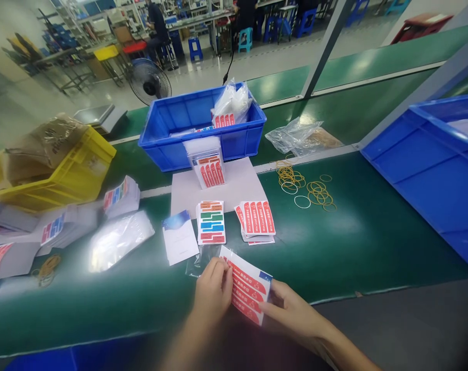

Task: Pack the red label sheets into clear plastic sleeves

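I have my left grip and my right grip both pinched on one red sticker sheet, left on its near-left edge, right on its lower right corner, just above the green tabletop. Beyond my left grip lie a clear plastic sleeve, a white card, a coloured sticker stack and a red sticker stack. Rubber bands lie further right.

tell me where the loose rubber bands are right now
In the head view the rubber bands lie scattered on the green belt, right of the white sheet and just below the clear plastic bag.
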The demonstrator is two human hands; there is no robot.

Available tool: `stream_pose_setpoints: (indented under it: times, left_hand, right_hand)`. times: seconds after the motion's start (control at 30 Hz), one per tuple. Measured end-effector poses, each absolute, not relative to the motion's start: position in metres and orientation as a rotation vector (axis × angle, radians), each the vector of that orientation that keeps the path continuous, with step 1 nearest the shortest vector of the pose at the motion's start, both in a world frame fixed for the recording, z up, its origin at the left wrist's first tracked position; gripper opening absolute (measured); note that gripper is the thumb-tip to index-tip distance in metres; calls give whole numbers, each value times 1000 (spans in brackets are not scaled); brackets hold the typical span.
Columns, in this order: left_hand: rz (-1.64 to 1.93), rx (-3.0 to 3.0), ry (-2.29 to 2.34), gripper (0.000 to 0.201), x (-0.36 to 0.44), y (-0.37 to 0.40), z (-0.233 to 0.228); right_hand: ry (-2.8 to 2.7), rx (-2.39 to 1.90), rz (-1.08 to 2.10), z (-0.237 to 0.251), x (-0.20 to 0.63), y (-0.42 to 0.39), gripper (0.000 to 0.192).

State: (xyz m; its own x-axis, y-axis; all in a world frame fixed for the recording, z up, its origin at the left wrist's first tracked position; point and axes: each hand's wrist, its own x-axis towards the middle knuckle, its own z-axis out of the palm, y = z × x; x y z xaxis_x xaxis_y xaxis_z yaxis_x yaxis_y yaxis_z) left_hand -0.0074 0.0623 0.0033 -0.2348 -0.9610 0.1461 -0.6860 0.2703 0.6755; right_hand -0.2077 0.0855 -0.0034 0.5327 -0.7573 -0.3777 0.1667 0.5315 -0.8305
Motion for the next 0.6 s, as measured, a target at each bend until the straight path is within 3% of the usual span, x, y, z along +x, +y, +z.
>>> stream_pose_setpoints:
  times: [0.23, 0.6]
  left_hand:
    - [-616, 1374, -2134, 12, -6, 59, 8]
    - [-614, 1388, -2182, 13, -6, 58, 15]
  right_hand:
    - [874, -920, -505, -5, -207, 85, 26]
    - [983, -916, -587, 1, -204, 87, 37]
